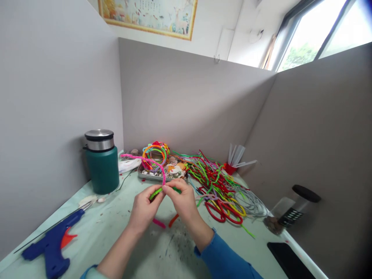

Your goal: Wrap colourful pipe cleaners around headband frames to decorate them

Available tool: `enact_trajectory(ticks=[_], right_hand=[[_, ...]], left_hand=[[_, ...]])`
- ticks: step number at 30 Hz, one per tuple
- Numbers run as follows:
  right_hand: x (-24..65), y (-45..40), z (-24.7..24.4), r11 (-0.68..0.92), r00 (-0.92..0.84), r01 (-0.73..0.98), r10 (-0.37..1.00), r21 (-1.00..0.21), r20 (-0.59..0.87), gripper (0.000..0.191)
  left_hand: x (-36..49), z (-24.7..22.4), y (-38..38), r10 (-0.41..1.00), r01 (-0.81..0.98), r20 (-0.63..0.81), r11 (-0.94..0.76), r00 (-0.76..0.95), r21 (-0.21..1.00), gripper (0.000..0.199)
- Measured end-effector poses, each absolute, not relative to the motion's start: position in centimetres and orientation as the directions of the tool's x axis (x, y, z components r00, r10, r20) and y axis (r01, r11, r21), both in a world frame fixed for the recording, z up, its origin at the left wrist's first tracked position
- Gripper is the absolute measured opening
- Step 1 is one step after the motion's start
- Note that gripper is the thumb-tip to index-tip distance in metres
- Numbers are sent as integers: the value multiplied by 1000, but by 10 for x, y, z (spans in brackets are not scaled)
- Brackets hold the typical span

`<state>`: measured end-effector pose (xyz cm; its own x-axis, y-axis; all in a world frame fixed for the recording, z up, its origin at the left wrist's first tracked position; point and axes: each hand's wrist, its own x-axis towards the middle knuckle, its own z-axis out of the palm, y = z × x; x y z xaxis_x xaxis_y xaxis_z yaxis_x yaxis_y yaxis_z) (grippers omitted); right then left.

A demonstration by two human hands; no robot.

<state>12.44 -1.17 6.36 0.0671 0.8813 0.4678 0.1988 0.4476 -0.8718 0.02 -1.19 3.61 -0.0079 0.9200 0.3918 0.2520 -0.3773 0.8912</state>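
Over the middle of the table, my left hand (145, 207) and my right hand (180, 197) meet at the fingertips. My left fingers are closed on a green pipe cleaner (155, 193). Beside them, my right thumb and fingers pinch the pipe cleaners where they cross. A pink pipe cleaner (158, 164) rises from between the fingertips and bends off to the left. Below the hands show a magenta end (159, 223) and an orange end (173, 220); how they join is hidden by the fingers.
A green flask (103, 166) and a blue glue gun (55, 244) are on the left. Behind the hands lies a metal tray (151, 178) with shells and coloured rings. Heaped pipe cleaners (212, 174), a clear jar (290, 211) and a black phone (287, 261) lie rightward.
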Motion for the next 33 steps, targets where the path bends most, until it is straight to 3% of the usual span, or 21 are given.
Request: enact_trajectory(ticks=[9, 26, 33], right_hand=[[136, -12, 74, 396, -80, 299, 917, -868, 391, 7], [141, -13, 76, 326, -74, 298, 945, -897, 319, 8], [145, -12, 78, 163, -115, 291, 984, -943, 134, 9]], left_hand=[[4, 44, -21, 898, 483, 413, -431, 149, 762, 29], [7, 47, -27, 834, 526, 510, -536, 210, 660, 20], [8, 43, -27, 802, 483, 575, -573, 163, 662, 19]])
